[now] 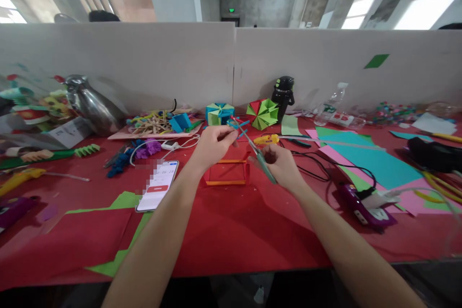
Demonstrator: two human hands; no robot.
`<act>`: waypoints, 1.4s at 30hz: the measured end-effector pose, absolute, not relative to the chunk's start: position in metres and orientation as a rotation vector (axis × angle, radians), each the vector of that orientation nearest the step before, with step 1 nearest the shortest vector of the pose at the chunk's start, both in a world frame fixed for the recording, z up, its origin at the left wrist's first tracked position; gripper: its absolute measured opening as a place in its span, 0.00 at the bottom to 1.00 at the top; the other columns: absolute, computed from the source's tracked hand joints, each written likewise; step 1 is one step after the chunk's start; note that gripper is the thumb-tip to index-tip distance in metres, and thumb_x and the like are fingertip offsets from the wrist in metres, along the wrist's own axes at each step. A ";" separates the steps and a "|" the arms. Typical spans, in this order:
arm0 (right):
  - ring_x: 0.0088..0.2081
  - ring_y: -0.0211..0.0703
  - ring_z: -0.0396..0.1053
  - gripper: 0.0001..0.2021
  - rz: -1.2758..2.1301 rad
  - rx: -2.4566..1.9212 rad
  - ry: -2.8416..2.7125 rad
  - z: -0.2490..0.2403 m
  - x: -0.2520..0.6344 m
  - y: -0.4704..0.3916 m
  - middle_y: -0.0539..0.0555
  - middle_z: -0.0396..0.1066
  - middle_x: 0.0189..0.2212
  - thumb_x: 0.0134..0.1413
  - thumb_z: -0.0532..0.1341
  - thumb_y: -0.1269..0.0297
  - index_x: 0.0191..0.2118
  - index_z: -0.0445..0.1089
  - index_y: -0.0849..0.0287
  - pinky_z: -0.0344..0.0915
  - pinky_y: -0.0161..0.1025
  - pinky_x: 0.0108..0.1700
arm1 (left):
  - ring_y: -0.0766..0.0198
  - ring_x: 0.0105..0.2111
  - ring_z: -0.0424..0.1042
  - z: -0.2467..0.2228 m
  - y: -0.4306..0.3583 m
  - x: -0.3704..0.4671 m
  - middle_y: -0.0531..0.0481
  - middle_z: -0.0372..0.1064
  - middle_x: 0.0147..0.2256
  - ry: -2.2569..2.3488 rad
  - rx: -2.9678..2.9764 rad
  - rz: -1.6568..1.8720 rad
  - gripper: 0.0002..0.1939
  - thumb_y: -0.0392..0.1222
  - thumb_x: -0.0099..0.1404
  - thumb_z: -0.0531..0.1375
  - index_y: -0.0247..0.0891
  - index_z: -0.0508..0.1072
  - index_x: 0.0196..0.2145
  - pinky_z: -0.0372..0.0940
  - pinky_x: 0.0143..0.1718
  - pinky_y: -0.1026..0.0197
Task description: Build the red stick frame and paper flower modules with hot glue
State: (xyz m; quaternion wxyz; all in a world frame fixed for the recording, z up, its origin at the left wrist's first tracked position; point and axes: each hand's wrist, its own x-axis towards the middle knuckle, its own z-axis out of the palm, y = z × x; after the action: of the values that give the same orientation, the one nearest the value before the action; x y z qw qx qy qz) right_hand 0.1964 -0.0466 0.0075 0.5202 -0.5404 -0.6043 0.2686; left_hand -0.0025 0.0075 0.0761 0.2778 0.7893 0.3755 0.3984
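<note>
My right hand [285, 167] is closed around the green handles of a pair of scissors [266, 167]. Their open blades point up and left, close to my left hand [215, 142]. The left fingers are pinched at a thin blue and red strip [234, 123], which looks like paper; its far end lies by the blades, and whether they touch it I cannot tell. Below both hands an orange rectangular frame [225, 183] rests on the red tabletop [231, 236]. Just beyond the hands sit a blue and green folded paper piece [219, 114] and a red and green one [265, 114].
A phone [159, 186] lies left of my forearm, near red paper sheets [90, 236]. A yellow glue gun [266, 139] with its black cable is beyond my right hand. Farther right are coloured sheets [371, 154], a purple power strip [368, 211] and a plastic bottle [332, 106].
</note>
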 end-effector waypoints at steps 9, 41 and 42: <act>0.23 0.35 0.58 0.21 0.647 -1.292 -1.311 -0.007 0.219 -0.039 0.46 0.64 0.22 0.40 0.72 0.48 0.29 0.65 0.58 0.55 0.34 0.25 | 0.65 0.25 0.68 0.065 0.013 -0.022 0.52 0.73 0.25 1.135 2.195 1.171 0.15 0.44 0.67 0.55 0.36 0.75 0.27 0.59 0.29 0.64; 0.25 0.36 0.57 0.21 0.545 -1.335 -1.427 -0.016 0.224 -0.053 0.45 0.61 0.22 0.46 0.68 0.45 0.30 0.63 0.57 0.55 0.35 0.27 | 0.66 0.23 0.65 0.028 0.020 -0.069 0.50 0.74 0.27 1.376 1.954 1.494 0.16 0.49 0.67 0.54 0.35 0.76 0.34 0.60 0.28 0.64; 0.25 0.36 0.57 0.21 0.545 -1.344 -1.436 -0.016 0.226 -0.053 0.45 0.61 0.23 0.46 0.68 0.45 0.30 0.63 0.57 0.56 0.35 0.27 | 0.65 0.23 0.65 0.028 0.020 -0.069 0.50 0.74 0.27 1.375 1.950 1.495 0.17 0.49 0.67 0.54 0.35 0.77 0.34 0.60 0.28 0.64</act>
State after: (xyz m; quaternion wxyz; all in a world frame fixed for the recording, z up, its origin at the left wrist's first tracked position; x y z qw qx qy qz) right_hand 0.2261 -0.0529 -0.0156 0.5229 -0.5613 -0.5998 0.2276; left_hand -0.0689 0.0200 0.0279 0.1621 0.6834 0.4817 0.5240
